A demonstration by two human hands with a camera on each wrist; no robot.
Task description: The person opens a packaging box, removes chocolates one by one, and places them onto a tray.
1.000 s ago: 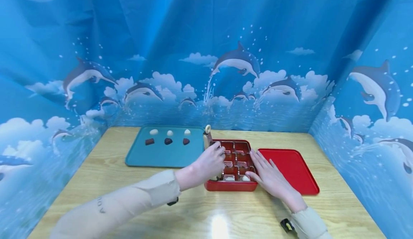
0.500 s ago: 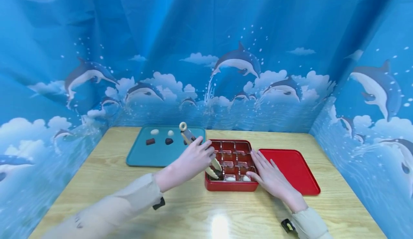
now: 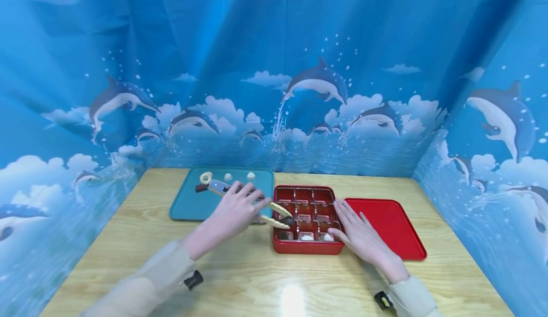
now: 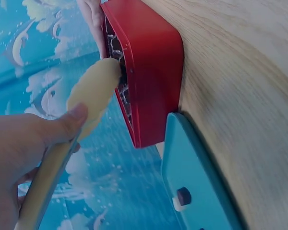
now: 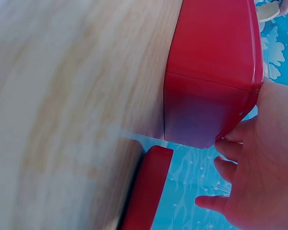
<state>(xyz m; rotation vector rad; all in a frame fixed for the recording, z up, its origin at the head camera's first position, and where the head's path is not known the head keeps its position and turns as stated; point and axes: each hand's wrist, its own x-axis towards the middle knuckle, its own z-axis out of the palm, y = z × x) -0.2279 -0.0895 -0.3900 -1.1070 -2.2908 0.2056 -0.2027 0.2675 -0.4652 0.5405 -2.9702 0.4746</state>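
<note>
My left hand (image 3: 237,210) grips a pair of tongs (image 3: 218,187) with cream tips and a metal handle. The tips reach over the left side of a red box (image 3: 308,247) divided into several clear-walled compartments. Between the tips sits a dark chocolate (image 3: 288,221), over the middle compartment of the left column. In the front row lie a dark piece (image 3: 284,235) at left and white chocolates (image 3: 328,237) in the other two compartments. My right hand (image 3: 364,238) rests with straight fingers along the box's right rim. In the left wrist view, the thumb presses the tongs (image 4: 93,91).
A teal tray (image 3: 184,207) at back left carries white chocolates (image 3: 228,176) and a brown rectangular one (image 3: 200,188); others are hidden behind the left hand and tongs. A red lid-like tray (image 3: 394,226) lies right of the box. A dolphin-print curtain (image 3: 274,69) surrounds the wooden table.
My left hand has moved left and the tongs have swung from nearly upright to a low slant, their tips lifting from the front-left compartment. My right hand has stayed at the rim.
</note>
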